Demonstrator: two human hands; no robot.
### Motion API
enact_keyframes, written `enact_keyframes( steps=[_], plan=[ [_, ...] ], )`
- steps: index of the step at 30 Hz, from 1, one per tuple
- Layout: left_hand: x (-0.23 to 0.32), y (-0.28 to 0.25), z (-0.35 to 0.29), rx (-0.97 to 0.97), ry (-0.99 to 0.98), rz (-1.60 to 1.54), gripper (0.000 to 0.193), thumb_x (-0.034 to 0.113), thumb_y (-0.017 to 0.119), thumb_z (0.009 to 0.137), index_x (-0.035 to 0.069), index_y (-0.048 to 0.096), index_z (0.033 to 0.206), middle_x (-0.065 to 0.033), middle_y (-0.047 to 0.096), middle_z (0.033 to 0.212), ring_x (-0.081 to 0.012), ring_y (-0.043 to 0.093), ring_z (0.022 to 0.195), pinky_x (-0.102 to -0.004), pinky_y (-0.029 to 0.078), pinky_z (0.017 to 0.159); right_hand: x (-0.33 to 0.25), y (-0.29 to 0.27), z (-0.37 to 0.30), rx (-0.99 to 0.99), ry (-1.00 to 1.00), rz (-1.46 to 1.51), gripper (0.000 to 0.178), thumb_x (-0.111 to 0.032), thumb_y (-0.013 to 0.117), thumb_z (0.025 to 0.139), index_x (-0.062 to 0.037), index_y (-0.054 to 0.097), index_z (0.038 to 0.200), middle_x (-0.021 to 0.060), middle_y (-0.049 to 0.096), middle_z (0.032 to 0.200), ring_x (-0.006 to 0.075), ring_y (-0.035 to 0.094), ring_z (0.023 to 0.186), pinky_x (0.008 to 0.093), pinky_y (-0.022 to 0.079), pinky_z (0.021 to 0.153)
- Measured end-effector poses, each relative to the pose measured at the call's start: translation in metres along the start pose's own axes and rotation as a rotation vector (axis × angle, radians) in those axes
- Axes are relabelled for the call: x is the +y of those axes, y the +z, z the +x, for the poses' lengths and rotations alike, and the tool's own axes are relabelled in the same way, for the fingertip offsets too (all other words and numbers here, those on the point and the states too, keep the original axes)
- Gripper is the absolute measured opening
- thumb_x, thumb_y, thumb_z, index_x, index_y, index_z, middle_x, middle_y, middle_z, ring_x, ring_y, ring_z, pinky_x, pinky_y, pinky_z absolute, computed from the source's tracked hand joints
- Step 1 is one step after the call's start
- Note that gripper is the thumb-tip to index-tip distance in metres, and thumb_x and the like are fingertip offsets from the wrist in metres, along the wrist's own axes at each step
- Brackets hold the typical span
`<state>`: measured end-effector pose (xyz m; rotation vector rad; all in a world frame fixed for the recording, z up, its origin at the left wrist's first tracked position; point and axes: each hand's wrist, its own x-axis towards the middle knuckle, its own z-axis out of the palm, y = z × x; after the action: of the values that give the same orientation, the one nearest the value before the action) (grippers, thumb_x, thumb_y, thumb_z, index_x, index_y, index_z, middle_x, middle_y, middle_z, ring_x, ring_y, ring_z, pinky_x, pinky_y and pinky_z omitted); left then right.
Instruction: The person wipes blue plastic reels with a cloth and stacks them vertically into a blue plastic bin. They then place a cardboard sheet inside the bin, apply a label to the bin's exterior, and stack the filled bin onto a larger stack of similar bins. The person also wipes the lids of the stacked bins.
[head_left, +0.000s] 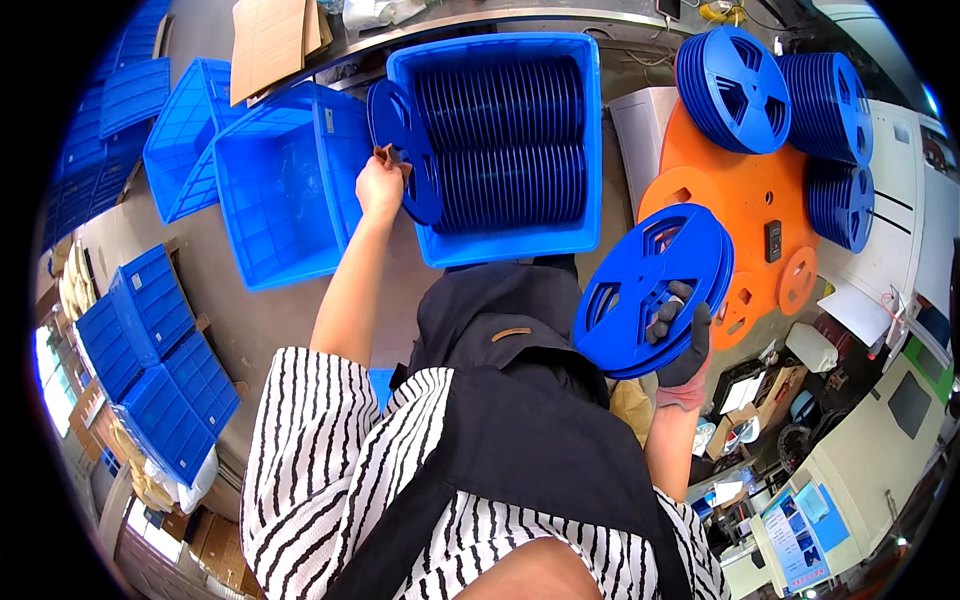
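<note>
I find my left hand (380, 188) closed on one blue reel (388, 108) near its middle, at the left edge of the far bin (592, 140); my gloved right hand (688, 340) grips a stack of blue reels (632, 275), nearer, to the right. I judge each reel light, stiff and smooth enough to slip, its thin rim easily chipped: best held through the central openings.

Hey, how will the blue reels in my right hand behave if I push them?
The blue reels are probably stiff, lying flat though your right hand grips only one side. Big cut-outs suggest they're fairly light for their size. Stood on edge, their round rims would likely roll.
</note>
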<state>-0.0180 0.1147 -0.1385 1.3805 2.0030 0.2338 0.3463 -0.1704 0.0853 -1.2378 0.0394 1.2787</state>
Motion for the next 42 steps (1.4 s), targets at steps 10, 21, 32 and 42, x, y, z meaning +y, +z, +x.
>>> enact_keyframes(
  steps=[10, 21, 32, 42],
  plan=[
    [-0.02, 0.001, -0.005, 0.058, 0.125, 0.156, 0.029, 0.027, 0.06, 0.088, 0.004, 0.065, 0.106, -0.0194, 0.069, 0.099, -0.0361, 0.066, 0.096, -0.0442, 0.051, 0.085, -0.001, -0.005, 0.005, 0.017, 0.036, 0.022, 0.045, -0.041, 0.052, 0.098, -0.0026, 0.053, 0.123, 0.0049, 0.063, 0.083, 0.014, 0.057, 0.067, 0.0282, 0.046, 0.061],
    [0.001, 0.029, 0.032, -0.204, -0.051, -0.171, 0.018, 0.018, 0.051, 0.092, 0.009, 0.062, 0.103, -0.0108, 0.068, 0.084, -0.0255, 0.065, 0.065, -0.0368, 0.049, 0.054, 0.004, 0.001, 0.003, 0.014, 0.04, -0.001, 0.046, -0.042, 0.054, 0.097, -0.003, 0.054, 0.122, 0.0048, 0.062, 0.083, 0.0143, 0.058, 0.067, 0.0285, 0.047, 0.061],
    [-0.102, -0.001, -0.076, -0.39, -0.396, -0.843, 0.042, -0.001, 0.058, 0.074, 0.013, 0.045, 0.112, -0.0052, 0.055, 0.092, -0.0202, 0.058, 0.071, -0.0349, 0.045, 0.057, 0.015, 0.018, 0.001, -0.212, -0.107, 0.212, 0.055, -0.043, 0.055, 0.096, 0.0008, 0.048, 0.128, 0.0003, 0.051, 0.074, 0.0086, 0.044, 0.055, 0.0257, 0.038, 0.054],
    [0.025, -0.083, -0.179, -0.606, 0.776, -0.627, 0.066, -0.01, 0.064, 0.077, 0.009, 0.048, 0.137, -0.0095, 0.054, 0.132, -0.0195, 0.064, 0.1, -0.0273, 0.052, 0.08, 0.011, 0.044, -0.021, -0.554, -0.04, 0.685, 0.059, -0.045, 0.058, 0.094, -0.0008, 0.046, 0.131, -0.0013, 0.045, 0.068, 0.0078, 0.042, 0.055, 0.0235, 0.036, 0.057]
  ],
)
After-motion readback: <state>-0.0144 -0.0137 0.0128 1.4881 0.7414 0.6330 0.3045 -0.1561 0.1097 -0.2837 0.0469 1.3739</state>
